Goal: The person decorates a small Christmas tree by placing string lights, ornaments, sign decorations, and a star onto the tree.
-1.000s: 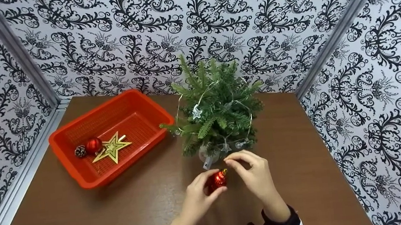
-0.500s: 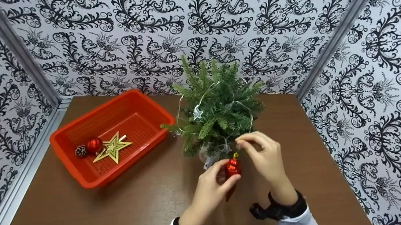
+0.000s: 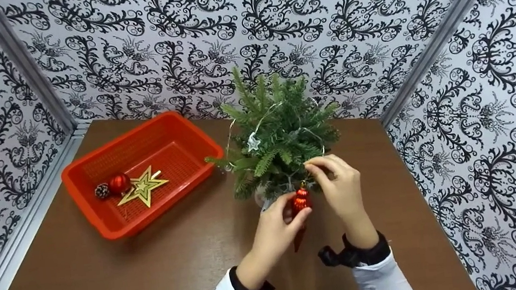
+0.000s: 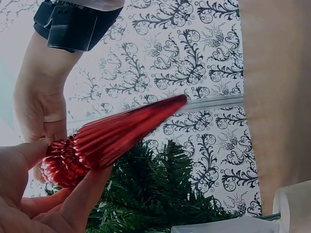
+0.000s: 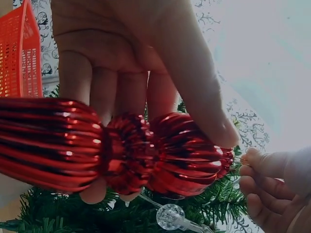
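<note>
A shiny red, ribbed Christmas ornament with a long tapered point is gripped by my left hand between thumb and fingers. It is held upright, point downward, in front of the small artificial Christmas tree. My right hand pinches a thin gold hanging loop just above the ornament's cap, right at the lower right branches. In the left wrist view the tapered end of the ornament shows fully. Green needles fill the space behind it.
An orange-red plastic basket stands at the left. Inside lie a gold star, a red ball and a pine cone. A string of lights with a clear star winds round the tree. Patterned walls enclose the brown table.
Both hands have moved right and away from the person, bringing the red ornament up to the tree's lower right branches. The basket and its contents stay put.
</note>
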`<act>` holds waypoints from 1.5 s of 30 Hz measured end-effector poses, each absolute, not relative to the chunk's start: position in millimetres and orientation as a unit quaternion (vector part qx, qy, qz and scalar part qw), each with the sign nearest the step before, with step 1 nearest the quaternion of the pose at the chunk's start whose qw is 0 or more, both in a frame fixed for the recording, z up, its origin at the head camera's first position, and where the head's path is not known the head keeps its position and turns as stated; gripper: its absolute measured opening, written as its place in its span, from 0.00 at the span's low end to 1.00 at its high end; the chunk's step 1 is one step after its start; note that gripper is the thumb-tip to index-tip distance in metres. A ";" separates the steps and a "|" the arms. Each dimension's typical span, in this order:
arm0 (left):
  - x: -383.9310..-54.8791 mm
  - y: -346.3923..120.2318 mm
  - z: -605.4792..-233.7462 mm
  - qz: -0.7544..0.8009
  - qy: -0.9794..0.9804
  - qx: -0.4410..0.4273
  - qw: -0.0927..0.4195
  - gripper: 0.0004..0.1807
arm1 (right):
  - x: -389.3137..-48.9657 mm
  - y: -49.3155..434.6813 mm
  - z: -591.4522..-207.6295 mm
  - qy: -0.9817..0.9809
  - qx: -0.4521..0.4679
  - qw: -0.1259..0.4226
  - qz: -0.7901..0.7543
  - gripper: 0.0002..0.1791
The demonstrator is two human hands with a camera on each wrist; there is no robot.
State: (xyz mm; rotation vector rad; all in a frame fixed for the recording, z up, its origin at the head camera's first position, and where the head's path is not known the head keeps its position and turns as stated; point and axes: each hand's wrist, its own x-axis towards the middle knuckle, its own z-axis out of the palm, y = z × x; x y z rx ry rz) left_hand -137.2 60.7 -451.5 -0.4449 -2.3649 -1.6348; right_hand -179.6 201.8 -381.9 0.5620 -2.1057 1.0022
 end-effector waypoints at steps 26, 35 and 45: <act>-137.7 60.6 -448.8 -0.526 -0.836 -0.129 0.091 0.24 | -180.6 204.4 -384.6 -0.818 0.240 0.368 0.372 0.06; -138.5 64.4 -446.4 -0.514 -0.842 -0.131 0.096 0.25 | -179.8 206.9 -385.4 -0.812 0.241 0.381 0.371 0.06; -139.0 65.0 -445.3 -0.496 -0.851 -0.131 0.115 0.25 | -181.8 205.8 -387.9 -0.812 0.250 0.354 0.392 0.07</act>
